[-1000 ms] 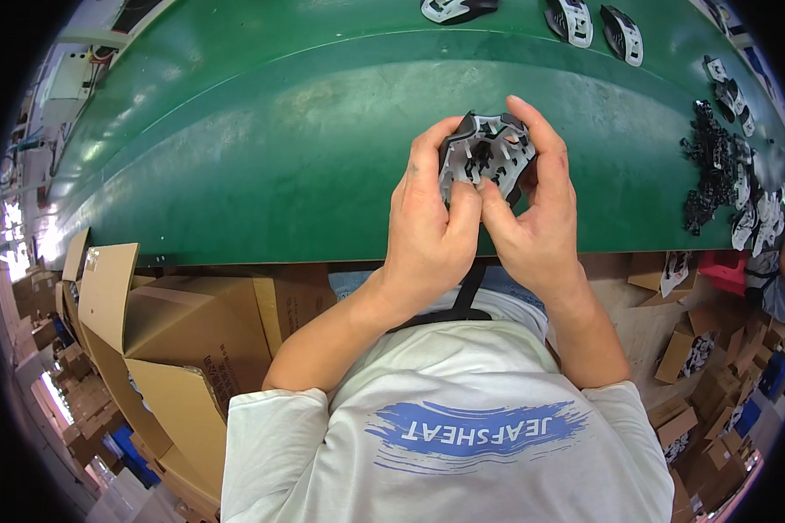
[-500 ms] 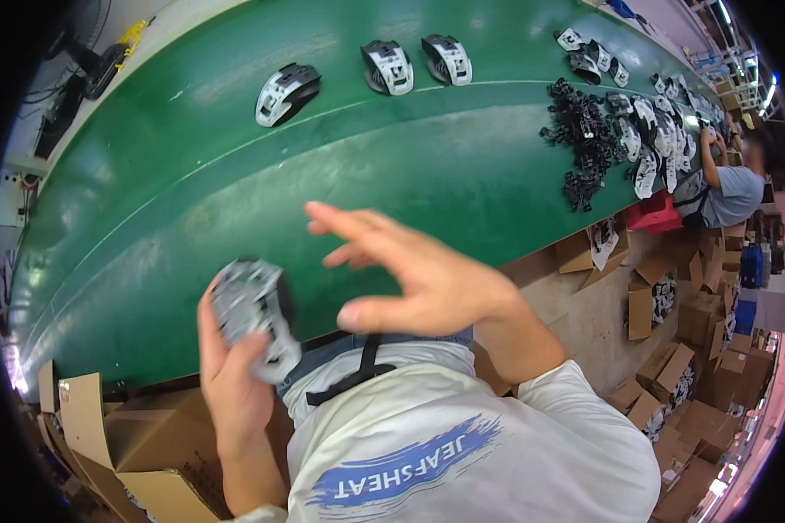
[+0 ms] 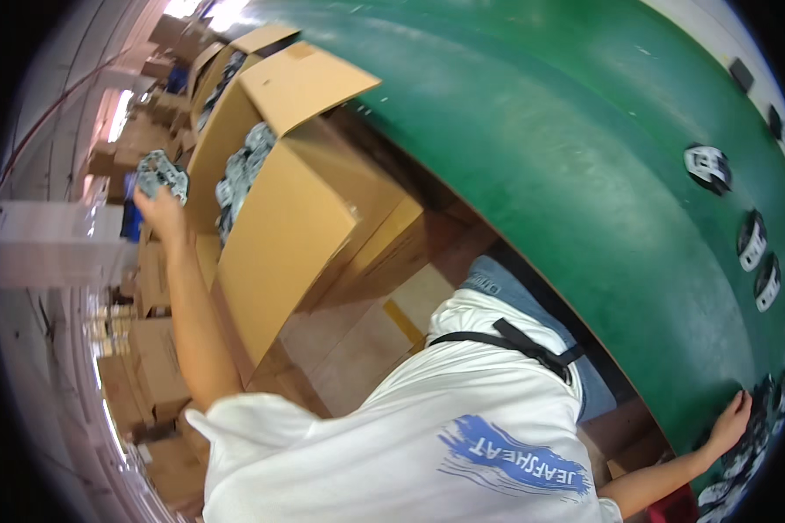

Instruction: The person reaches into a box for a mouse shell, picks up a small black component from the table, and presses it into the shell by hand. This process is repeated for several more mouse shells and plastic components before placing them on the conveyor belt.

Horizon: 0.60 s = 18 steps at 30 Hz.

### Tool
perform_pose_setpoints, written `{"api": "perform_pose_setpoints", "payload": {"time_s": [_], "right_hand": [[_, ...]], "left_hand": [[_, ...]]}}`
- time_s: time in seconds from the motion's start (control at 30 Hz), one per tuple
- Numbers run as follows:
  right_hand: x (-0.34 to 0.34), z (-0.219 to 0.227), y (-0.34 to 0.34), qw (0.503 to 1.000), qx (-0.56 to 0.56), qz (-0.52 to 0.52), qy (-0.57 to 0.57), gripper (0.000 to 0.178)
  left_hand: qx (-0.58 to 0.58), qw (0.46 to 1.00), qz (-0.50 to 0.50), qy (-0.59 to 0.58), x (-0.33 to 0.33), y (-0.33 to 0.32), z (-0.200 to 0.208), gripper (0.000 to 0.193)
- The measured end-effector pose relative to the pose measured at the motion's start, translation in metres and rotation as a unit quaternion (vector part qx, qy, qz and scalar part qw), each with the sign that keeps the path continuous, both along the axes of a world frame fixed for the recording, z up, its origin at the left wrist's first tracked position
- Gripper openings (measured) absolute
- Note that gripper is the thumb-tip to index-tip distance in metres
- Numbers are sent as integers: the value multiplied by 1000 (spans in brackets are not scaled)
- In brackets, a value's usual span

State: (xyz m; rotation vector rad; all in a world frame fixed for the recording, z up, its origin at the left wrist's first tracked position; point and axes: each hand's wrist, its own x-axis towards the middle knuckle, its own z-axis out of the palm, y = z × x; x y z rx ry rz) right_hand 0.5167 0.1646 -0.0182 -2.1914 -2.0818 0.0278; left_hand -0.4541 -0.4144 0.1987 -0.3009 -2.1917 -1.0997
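My left hand [image 3: 162, 212] is stretched far out to the left and grips a grey moulded plastic shell [image 3: 159, 174] with cut-outs. Hand and shell are raised beside an open cardboard box [image 3: 292, 227] that holds several crumpled-looking grey pieces [image 3: 242, 174]. On the far right, my right hand [image 3: 731, 424] reaches over the green table [image 3: 532, 157], its fingers stretched toward a heap of small black parts [image 3: 763, 418]. Nothing shows in that hand, though the heap's details are blurred at the rim.
Three white-and-black shells [image 3: 708, 167] lie apart on the table's right side. A second open box [image 3: 214, 87] stands behind the nearer one. More cartons [image 3: 161, 357] are stacked at the left. The table edge runs diagonally past my waist.
My view has swung left. The left hand has carried the shell off the table area, out to the boxes. My right hand has moved away to the right, toward the black parts.
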Motion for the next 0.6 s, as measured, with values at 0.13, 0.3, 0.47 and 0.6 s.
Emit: {"api": "perform_pose_setpoints", "payload": {"time_s": [0.13,0.3,0.47,0.6], "right_hand": [[-66,-67,18,971,68,116,199,41],[-153,-29,-40,928,44,102,356,31],[-197,0,-77,901,14,47,430,24],[-202,-12,-75,891,54,80,445,25]], "left_hand": [[-383,881,274,-53,-44,-140,-18,62],[-457,803,170,-343,-57,-178,-67,70],[-419,774,62,-472,-81,-130,-101,91],[-548,716,231,-366,-113,-112,58,77]]}}
